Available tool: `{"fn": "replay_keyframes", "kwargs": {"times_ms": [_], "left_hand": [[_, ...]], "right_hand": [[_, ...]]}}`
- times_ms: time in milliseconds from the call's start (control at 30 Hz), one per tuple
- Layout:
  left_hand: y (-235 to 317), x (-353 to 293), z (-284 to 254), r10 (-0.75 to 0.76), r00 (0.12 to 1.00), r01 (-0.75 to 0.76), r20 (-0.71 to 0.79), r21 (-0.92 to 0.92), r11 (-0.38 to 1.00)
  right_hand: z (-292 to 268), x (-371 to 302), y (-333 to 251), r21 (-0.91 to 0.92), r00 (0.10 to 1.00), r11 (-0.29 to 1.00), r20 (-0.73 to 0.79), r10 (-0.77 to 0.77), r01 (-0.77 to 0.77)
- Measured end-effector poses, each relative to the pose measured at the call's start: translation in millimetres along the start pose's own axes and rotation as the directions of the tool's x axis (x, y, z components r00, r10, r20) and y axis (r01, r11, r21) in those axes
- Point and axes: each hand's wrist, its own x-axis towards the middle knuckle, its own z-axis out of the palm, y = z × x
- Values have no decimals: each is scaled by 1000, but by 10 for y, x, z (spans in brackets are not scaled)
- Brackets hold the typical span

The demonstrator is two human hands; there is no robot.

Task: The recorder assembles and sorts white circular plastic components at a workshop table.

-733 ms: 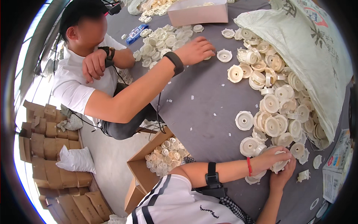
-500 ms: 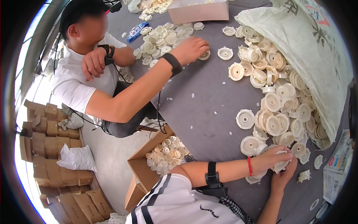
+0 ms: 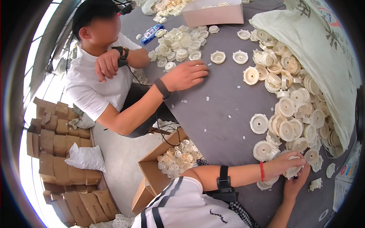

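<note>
A cream round plastic part (image 3: 292, 173), flanged like a wheel, is held between my two hands at the lower right. My left hand (image 3: 284, 164), with a red cord at the wrist, curls over its top and left side. From below and the right, my right hand (image 3: 297, 179) grips its edge; some of its fingers are hidden. Similar parts lie right beside them: a large white wheel (image 3: 262, 151) at the left, a toothed disc (image 3: 311, 156) at the right. A small white block-shaped piece (image 3: 315, 184) rests just right of my right hand.
A big woven sack (image 3: 304, 41) spills a heap of cream wheels (image 3: 287, 108) along the right. Across the grey table (image 3: 213, 102), a co-worker's hand (image 3: 186, 76) rests near another pile (image 3: 178, 41). A cardboard box of small parts (image 3: 152, 167) stands at the table's left edge.
The whole view has shifted, so things sit farther right. The co-worker's hand has drawn back from a round part, leaving it on the table. My hands keep hold of the same wheel-like part.
</note>
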Motion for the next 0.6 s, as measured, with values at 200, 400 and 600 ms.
{"fn": "replay_keyframes", "kwargs": {"times_ms": [200,400,600], "left_hand": [[29,-42,-25,-60,997,60,-44,1,998],[59,-53,-19,-55,998,55,-12,6,998],[34,-42,-25,-42,999,42,-1,3,999]], "right_hand": [[47,-33,60,161,996,983,9,90,-91],[60,1,-12,122,997,990,-24,69,-66],[57,9,-47,208,982,965,-62,178,-162]]}}
